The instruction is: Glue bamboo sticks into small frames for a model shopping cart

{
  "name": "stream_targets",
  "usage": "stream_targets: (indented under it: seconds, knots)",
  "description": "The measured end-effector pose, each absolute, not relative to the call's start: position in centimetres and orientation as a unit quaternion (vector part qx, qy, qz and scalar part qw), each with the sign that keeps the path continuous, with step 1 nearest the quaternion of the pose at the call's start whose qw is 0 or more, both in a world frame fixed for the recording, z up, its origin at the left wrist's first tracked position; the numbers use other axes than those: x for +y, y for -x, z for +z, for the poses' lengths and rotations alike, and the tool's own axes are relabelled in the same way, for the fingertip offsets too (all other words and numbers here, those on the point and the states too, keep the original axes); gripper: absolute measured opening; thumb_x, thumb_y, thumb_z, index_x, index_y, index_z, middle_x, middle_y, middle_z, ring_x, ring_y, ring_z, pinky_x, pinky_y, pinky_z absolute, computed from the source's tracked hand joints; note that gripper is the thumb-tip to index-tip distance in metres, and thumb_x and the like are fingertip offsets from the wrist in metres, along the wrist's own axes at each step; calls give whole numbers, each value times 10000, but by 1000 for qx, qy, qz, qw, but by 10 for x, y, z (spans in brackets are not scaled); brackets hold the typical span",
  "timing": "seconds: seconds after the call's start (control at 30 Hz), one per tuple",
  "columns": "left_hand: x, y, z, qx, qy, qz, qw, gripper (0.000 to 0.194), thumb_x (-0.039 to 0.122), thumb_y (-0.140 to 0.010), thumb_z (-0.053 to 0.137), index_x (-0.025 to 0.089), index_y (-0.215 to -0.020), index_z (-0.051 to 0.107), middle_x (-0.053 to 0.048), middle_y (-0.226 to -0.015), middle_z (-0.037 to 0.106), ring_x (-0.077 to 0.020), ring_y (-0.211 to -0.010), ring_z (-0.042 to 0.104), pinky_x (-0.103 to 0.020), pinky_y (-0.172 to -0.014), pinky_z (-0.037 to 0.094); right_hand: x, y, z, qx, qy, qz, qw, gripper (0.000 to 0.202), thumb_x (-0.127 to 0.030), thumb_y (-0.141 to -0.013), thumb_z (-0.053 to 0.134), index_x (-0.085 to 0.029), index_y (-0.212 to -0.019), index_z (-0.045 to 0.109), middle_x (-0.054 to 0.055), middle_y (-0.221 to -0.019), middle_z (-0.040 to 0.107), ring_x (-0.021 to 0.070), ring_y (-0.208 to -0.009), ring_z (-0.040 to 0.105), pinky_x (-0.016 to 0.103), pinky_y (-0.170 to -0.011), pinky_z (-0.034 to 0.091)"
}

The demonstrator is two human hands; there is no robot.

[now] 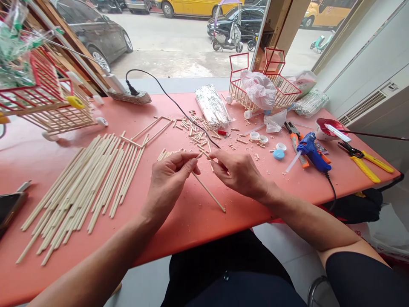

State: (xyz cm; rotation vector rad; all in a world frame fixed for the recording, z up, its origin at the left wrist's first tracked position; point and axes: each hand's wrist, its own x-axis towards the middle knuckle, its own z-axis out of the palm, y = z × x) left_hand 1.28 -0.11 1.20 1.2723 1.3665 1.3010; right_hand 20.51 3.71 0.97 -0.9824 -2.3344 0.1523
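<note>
My left hand (172,175) is closed, thumb and fingers pinching a thin wooden stick near the middle of the table. Close beside it, my right hand (238,172) is also closed, its fingertips on a stick at the same spot. A longer wooden stick (209,192) slants from between the hands down toward the table's front edge. Whether the sticks are joined is hidden by the fingers. Behind the left hand lies a row of short sticks (168,154). A glued stick frame (155,128) rests farther back, beside a large pile of loose wooden sticks (76,187).
Small cut stick pieces (194,128) and a black cable lie behind my hands. To the right are a blue glue gun (311,151), orange-handled pliers (295,145) and yellow-handled cutters (367,164). Stick-built carts (47,98) stand at the left and back right. A phone lies far left.
</note>
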Motion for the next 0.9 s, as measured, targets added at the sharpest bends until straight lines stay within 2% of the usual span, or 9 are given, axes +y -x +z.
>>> stream_targets:
  seconds: [0.9]
  knots:
    - [-1,-13,13,534,-477,530,454,151,273,-814,776,174,-927,786,3,-652,701,-147,-667,609,-283,-667,420,36,-204,6,-885,355,69,294,291,-201,-1013,423,-122,-987,702,-12,-662,567,92,-562,428,242,-568,263]
